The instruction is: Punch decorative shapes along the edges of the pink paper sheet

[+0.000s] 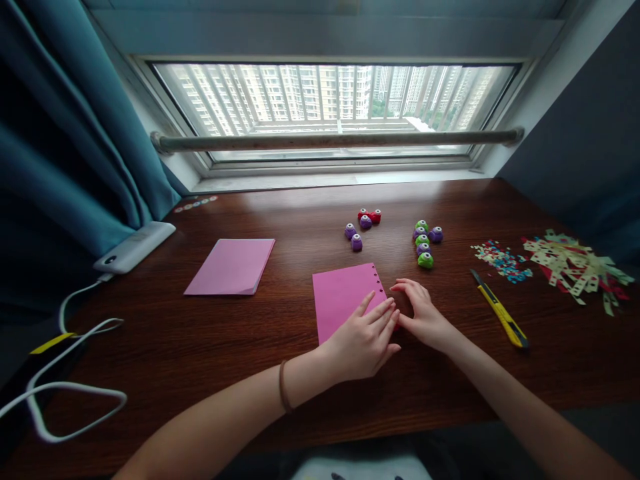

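Note:
A pink paper sheet lies on the wooden table in front of me, with a row of small punched holes along its right edge. My left hand rests flat on the sheet's lower right part, fingers stretched out. My right hand is cupped at the sheet's right edge, fingers curled over a small red punch that is mostly hidden. The two hands touch at the fingertips.
A stack of pink paper lies to the left. Purple and red punches and green and purple punches sit behind the sheet. To the right lie a yellow utility knife, confetti and cut paper strips. A white device with cables is at the left.

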